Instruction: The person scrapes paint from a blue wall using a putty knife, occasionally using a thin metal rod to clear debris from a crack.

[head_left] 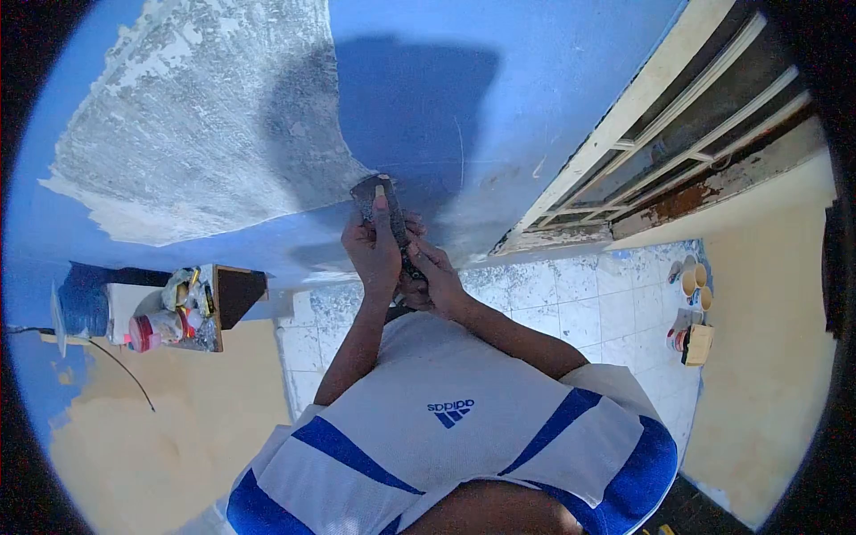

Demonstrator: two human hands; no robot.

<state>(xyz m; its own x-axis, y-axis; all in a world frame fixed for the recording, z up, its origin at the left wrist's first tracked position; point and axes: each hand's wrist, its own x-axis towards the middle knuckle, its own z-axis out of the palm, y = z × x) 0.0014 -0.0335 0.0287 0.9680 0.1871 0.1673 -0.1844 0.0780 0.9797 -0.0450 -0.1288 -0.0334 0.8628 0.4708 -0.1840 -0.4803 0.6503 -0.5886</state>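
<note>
My left hand (pixel 374 254) is closed around a dark flat scraper (pixel 366 194), its thumb pressed along the face. Lower down, my right hand (pixel 432 275) grips the same tool near its handle end, fingers wrapped round it. The scraper's front edge meets the blue wall (pixel 419 98) at the lower right corner of a bare grey patch (pixel 214 134), where the paint is off. A few pale flakes show at that edge. My fingers partly hide the handle. A shadow falls across the wall above my hands.
On the left, a box shelf (pixel 218 308) holds jars and clutter beside a blue container (pixel 85 303). A barred window (pixel 660 152) is on the right. Several cups and tubs (pixel 694 285) stand on the flake-strewn tiled floor (pixel 571 312).
</note>
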